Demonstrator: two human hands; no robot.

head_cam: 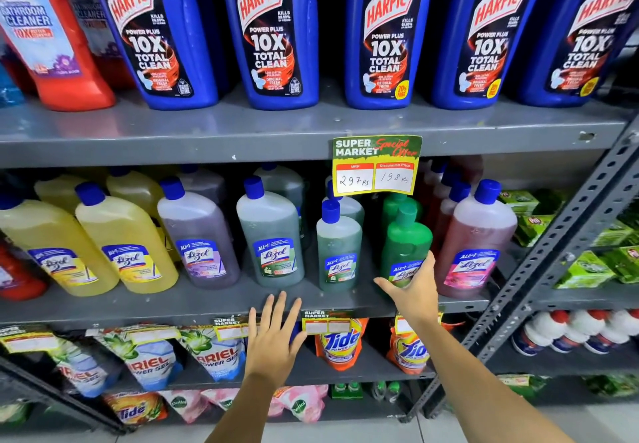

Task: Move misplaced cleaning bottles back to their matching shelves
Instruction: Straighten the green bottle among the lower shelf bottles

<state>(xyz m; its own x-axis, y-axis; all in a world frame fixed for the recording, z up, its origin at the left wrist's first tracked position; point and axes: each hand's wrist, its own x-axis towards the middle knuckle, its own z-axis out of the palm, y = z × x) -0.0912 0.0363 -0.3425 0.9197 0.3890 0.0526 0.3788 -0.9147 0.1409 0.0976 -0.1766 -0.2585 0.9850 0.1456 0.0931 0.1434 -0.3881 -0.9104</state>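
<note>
While my right hand (pixel 413 292) wraps the lower front of the green bottle (pixel 406 245), thumb out to the left and fingers curled round its right side over the label, that grip is closed on it. It stands upright on the middle shelf (pixel 214 301), right of centre in the frame, with a second green bottle (pixel 394 205) just behind it. My left hand (pixel 273 339) is flat and wide, fingers spread, holding nothing, low and centre in the frame in front of the middle shelf's lip; I cannot tell whether it touches the edge.

Just left of the green bottle stands a small grey-green Lizol bottle (pixel 339 252) with a blue cap, then a larger one (pixel 271 235) of the same colour. Further left come a purple bottle (pixel 197 235) and two yellow bottles (pixel 126 242). Just right of my right hand is a pink bottle (pixel 479 235), close to my fingers.

Above the green bottles a price tag (pixel 377 165) hangs from the upper shelf (pixel 242 131), reading 297 and 198. On that upper shelf a row of blue Harpic bottles (pixel 273 31) fills the top of the frame, with a red bathroom cleaner (pixel 52 38) at the upper left.

Below, at the bottom of the frame, lie Ariel pouches (pixel 152 361) and orange Tide pouches (pixel 340 344).
</note>
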